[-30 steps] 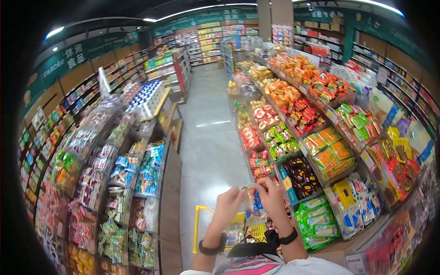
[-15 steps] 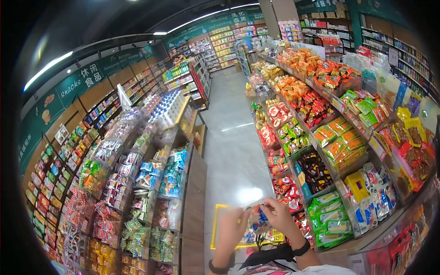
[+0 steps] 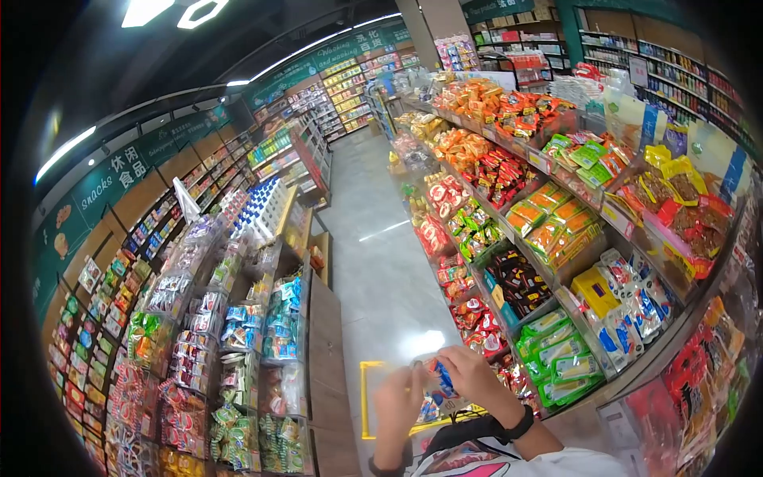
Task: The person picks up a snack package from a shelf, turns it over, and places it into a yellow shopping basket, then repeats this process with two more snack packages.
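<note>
Nearest, my right hand point(image 3: 474, 381) has its fingers pinching a clear packet point(image 3: 447, 385), in front of the body and over a yellow basket point(image 3: 364, 397). Blur at my left hand point(image 3: 397, 391) means I cannot tell whether its fingers grip the packet's left edge. Right of me, tiered bins point(image 3: 574, 275) hold bagged snacks; left, a stepped display shows a wooden side panel point(image 3: 327, 358). Between them, the glossy grey floor point(image 3: 381, 262) reflects light and runs far back, towards a pale pillar point(image 3: 418, 32) and green signs point(image 3: 350, 51).
</note>
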Demonstrator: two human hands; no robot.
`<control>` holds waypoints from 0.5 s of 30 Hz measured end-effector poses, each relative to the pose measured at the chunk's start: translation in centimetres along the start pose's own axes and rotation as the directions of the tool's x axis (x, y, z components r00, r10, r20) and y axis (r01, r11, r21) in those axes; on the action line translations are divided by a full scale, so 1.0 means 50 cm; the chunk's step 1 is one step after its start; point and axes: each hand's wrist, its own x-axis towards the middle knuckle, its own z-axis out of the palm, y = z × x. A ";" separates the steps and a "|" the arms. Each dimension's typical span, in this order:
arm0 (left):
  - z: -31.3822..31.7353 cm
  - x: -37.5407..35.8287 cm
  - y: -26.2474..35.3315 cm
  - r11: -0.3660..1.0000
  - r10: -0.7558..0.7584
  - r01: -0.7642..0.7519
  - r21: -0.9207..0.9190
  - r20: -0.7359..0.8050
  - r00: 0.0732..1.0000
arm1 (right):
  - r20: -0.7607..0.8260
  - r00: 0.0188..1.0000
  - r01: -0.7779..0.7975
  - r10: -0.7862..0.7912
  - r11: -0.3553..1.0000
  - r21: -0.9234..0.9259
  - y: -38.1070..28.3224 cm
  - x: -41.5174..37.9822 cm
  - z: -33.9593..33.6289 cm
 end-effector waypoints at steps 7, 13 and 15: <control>0.034 0.006 0.006 0.965 -0.016 0.019 -0.261 0.015 1.000 | 0.027 0.999 -0.036 0.037 0.999 -0.010 -0.005 -0.015 -0.061; 0.026 0.021 0.034 0.814 -0.213 0.225 -0.536 0.086 0.973 | 0.314 0.865 -0.465 0.391 0.859 0.214 0.025 -0.057 -0.082; 0.046 0.016 0.011 0.791 -0.224 0.238 -0.564 0.096 0.970 | 0.322 0.819 -0.555 0.475 0.797 0.238 0.008 -0.050 -0.087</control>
